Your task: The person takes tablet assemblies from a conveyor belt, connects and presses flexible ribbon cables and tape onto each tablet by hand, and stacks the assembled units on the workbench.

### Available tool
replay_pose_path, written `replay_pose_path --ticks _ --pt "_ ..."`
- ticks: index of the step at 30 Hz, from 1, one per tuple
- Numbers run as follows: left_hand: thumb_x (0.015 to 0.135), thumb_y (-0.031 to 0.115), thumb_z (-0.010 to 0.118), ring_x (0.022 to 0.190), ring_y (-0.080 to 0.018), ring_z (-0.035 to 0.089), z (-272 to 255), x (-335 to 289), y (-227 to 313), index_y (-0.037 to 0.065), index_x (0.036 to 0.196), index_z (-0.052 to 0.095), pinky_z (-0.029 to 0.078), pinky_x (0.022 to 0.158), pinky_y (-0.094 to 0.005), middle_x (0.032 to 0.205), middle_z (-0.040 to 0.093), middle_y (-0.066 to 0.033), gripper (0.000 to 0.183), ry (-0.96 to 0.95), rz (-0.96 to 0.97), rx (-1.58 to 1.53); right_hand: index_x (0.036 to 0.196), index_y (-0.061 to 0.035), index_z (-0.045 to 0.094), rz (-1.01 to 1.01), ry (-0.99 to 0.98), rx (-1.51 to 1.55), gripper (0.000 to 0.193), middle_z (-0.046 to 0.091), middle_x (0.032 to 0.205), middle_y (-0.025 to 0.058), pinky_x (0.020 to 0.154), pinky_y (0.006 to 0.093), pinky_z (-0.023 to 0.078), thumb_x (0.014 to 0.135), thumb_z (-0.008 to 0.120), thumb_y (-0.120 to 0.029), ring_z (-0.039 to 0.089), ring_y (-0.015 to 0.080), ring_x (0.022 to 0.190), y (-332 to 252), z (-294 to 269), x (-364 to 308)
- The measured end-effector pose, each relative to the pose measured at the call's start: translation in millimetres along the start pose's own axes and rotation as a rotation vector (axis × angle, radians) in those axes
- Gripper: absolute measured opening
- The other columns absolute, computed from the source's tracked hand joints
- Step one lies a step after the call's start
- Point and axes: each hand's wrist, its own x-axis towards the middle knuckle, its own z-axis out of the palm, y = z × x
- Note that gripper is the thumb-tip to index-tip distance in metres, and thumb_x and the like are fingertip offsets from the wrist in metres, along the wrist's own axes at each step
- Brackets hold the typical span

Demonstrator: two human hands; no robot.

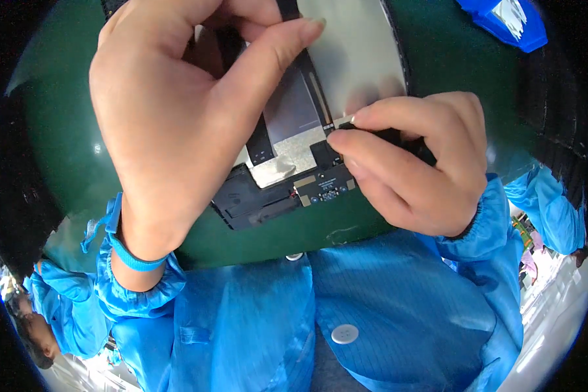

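An opened tablet-like device (356,59) lies in front of me, with a bare silvery metal plate and a black frame. Down its middle runs a black flat cable (317,91); a second dark flat cable (260,140) lies left of it. My left hand (170,111) arches over the device, its thumb pressed across the first cable near the upper edge; its other fingertips are partly hidden. At that cable's lower end my right hand (418,160) is closed in a pinch, and whatever sits between its fingertips is hidden. Just below is a small circuit board (326,186).
Under the device is a green work surface (274,238). A blue tray (506,23) with whitish contents stands at the far right. A blue wrist strap (134,258) circles my left wrist. People in blue sleeves (545,206) are at both sides.
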Motion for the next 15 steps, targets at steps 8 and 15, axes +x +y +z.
replay_pose_path --ticks 8,15 --pt "0.082 0.001 0.073 0.066 -0.0007 0.050 1.1 0.6 2.2 0.001 0.078 0.062 0.037 0.058 -0.0152 0.075 0.063 0.0024 0.011 0.002 -0.031 -0.051 0.093 -0.0154 0.074 -0.011 0.003 -0.053 0.037 0.065 0.096 -0.0004 0.067 0.0292 0.041 0.058 0.074 -0.007 0.055 0.0181 0.076 -2.8 -2.0 1.0" --pt "0.082 0.001 0.072 0.067 -0.0009 0.052 1.0 -1.8 4.1 0.000 0.079 0.063 0.039 0.059 -0.0152 0.076 0.064 0.0016 0.010 0.009 -0.048 -0.088 0.091 -0.0128 0.074 -0.009 0.021 -0.024 0.038 0.066 0.095 0.0012 0.066 0.0295 0.042 0.054 0.072 -0.007 0.056 0.0186 0.075 -4.8 3.4 0.5"
